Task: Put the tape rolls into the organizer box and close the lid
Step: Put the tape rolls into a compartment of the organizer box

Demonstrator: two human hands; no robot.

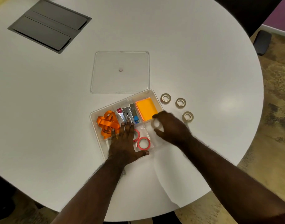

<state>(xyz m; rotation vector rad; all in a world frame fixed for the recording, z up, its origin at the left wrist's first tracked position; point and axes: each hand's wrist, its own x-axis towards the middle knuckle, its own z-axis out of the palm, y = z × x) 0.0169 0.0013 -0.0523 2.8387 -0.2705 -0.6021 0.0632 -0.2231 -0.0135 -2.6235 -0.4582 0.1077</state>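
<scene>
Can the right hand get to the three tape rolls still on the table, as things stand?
Probably not right away: the right hand already has its grip on a tape roll over the organizer box. Once that is released, the three loose rolls lie on bare table beside it, nothing between.

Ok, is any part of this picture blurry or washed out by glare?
Head view: the right hand is motion-blurred around a pale tape roll; the left hand on the organizer box looks sharper; soft glare brightens the table at right; wide-angle bending curves the edges.
</scene>
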